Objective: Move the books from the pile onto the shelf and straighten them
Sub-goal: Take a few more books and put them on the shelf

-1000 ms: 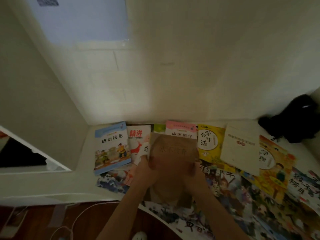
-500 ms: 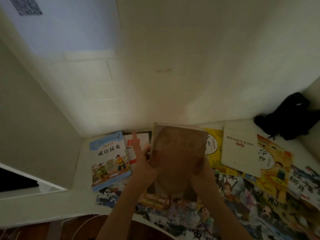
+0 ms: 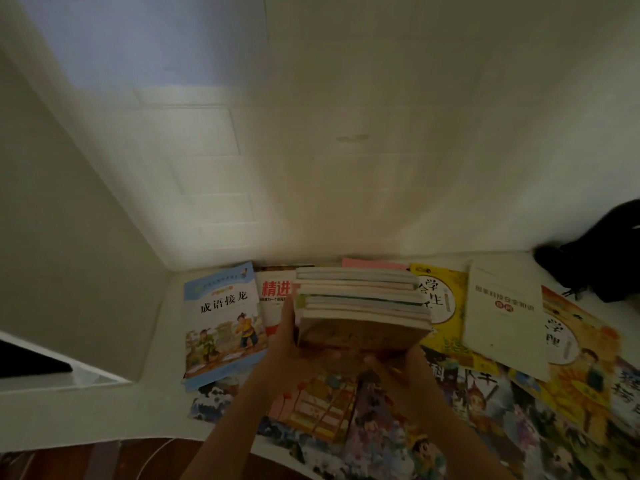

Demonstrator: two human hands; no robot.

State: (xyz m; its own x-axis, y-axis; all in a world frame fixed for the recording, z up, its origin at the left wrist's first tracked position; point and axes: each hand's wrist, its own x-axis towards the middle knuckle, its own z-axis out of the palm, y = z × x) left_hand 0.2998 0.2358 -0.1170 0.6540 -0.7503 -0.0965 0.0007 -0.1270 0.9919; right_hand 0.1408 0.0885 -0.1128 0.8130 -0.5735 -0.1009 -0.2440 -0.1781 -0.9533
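Both hands hold a stack of books (image 3: pixel 362 304) lifted clear of the loose books spread on the white tabletop (image 3: pixel 162 344) — the left hand (image 3: pixel 292 353) wraps the stack's left edge, the right hand (image 3: pixel 403 367) curls under its near right corner. The page edges sit uneven, so the upper, thinner books could slide off if the stack tips. The blue-covered book (image 3: pixel 221 323) lies just left — a dropped volume would likely land there.
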